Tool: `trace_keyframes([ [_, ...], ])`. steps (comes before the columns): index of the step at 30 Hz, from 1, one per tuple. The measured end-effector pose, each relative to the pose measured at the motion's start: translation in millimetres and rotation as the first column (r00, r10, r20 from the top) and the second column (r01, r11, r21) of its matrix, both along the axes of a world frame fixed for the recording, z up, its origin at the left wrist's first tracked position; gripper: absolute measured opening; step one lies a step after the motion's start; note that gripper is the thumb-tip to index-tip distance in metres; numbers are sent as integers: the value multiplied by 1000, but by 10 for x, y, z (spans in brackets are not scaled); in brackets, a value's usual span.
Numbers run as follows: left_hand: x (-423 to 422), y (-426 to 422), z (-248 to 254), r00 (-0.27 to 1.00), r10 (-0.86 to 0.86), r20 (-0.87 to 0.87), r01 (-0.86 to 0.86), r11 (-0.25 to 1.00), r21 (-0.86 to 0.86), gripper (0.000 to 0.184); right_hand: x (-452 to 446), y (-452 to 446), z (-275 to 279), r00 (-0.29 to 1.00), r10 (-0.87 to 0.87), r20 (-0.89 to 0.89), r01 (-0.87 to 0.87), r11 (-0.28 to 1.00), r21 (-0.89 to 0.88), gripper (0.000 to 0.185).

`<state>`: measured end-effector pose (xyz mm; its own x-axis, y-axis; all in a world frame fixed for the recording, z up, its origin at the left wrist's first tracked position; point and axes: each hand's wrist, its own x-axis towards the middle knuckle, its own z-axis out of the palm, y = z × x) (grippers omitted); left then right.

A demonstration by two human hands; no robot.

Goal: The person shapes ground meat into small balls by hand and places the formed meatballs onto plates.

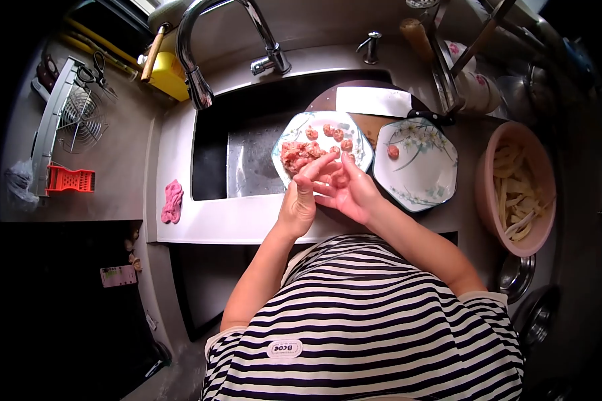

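My left hand [297,208] and my right hand [349,195] meet over the near edge of a white patterned plate [358,127]. Both have their fingers apart, the fingertips overlapping; no held object can be made out between them. Minced meat [294,155] lies in a heap at the plate's left, just beyond my left fingers. Several small meatballs [328,129] sit on its far and right parts, partly hidden by my fingertips. To the right, a second patterned plate [418,174] holds one meatball [393,152].
Behind the plates are a sink [247,160], a faucet [201,90], a white-bladed knife [374,101] and a round board [321,100]. A pink bowl of pale strips [486,194] stands right; a pink cloth [172,202] and red slicer [70,179] are left.
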<state>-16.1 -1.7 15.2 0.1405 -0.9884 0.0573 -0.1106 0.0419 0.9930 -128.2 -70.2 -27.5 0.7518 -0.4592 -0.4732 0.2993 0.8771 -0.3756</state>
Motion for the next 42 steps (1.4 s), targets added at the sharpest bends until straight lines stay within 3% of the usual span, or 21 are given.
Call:
trace_keyframes([
  [2, 16, -9, -10, 998, 67, -16, -67, 998, -5, 102, -10, -72, -104, 999, 32, 7, -32, 999, 11, 49],
  [4, 70, -15, -54, 966, 192, -173, -206, 976, -67, 84, -34, -84, -60, 1000, 29, -9, -29, 1000, -5, 42],
  [7, 182, 3, -126, 824, 320, -467, -270, 947, 173, 62, -80, -97, 133, 994, 91, 56, -79, 981, -176, 45],
  [9, 226, 12, -281, 675, 248, -695, -128, 967, 222, 57, -33, -33, 169, 999, 39, 23, -27, 930, -368, 46],
  [10, 256, 25, -408, 575, 217, -789, -48, 972, 232, 55, 24, 31, 257, 991, -124, -48, 65, 770, -635, 44],
  [11, 319, 51, -621, 400, 127, -908, 87, 981, 175, 48, 120, 78, 147, 960, -279, -9, 127, 463, -877, 39],
  [12, 95, -11, -368, 332, 405, -852, -32, 907, 419, 45, 161, 105, 31, 912, -401, 80, 124, 83, -989, 34],
  [14, 3, 22, -339, 334, 367, -868, -7, 922, 387, 42, 14, 132, 290, 926, -350, -139, -261, -331, -907, 26],
  [15, 3, 21, -345, 241, 391, -888, 40, 911, 411, 43, -20, 145, 334, 917, -295, -269, -380, -440, -814, 27],
  [18, 80, 10, -314, 303, 393, -868, 28, 907, 420, 41, 19, 189, 297, 951, -308, 20, -175, -594, -785, 31],
  [23, 223, -23, -294, 387, 369, -845, -25, 920, 390, 46, -44, 162, 278, 957, -265, 120, -4, -425, -905, 28],
  [26, 278, 45, -208, 479, 96, -872, 74, 986, 149, 52, -54, 183, 179, 962, -268, -49, 32, 290, -957, 32],
  [27, 153, 27, -72, 601, 232, -765, -82, 970, 230, 54, -41, 157, 106, 983, -165, -81, 24, 551, -834, 42],
  [28, 83, 18, -97, 756, 217, -617, -162, 976, 146, 54, -41, 164, 111, 985, -108, -133, 13, 822, -570, 46],
  [29, 29, 12, -144, 873, 217, -436, -220, 975, 45, 54, -54, 152, 94, 997, -23, -80, -9, 928, -373, 46],
  [30, -23, 7, -176, 944, 231, -233, -252, 965, -64, 54, -74, 136, 52, 999, 49, -10, -50, 986, -159, 46],
  [32, -89, 32, -166, 942, 153, 297, -92, 973, -212, 53, -75, 138, -86, 993, 51, 103, -48, 998, -30, 47],
  [35, -110, -69, -93, 883, 81, 463, 60, 958, -281, 57, -74, 146, -18, 987, -19, 158, 7, 997, 76, 48],
  [36, -85, -113, -102, 869, 164, 467, 17, 933, -360, 57, -85, 130, -36, 994, -54, 96, 43, 993, 111, 49],
  [39, -4, -54, 25, 995, 96, 39, -92, 992, -81, 68, -135, 45, -72, 997, -30, 77, 28, 999, 20, 52],
  [42, 137, -64, -198, 924, 323, -207, -311, 946, 90, 57, -125, 88, 60, 996, -69, 64, 77, 990, -121, 54],
])
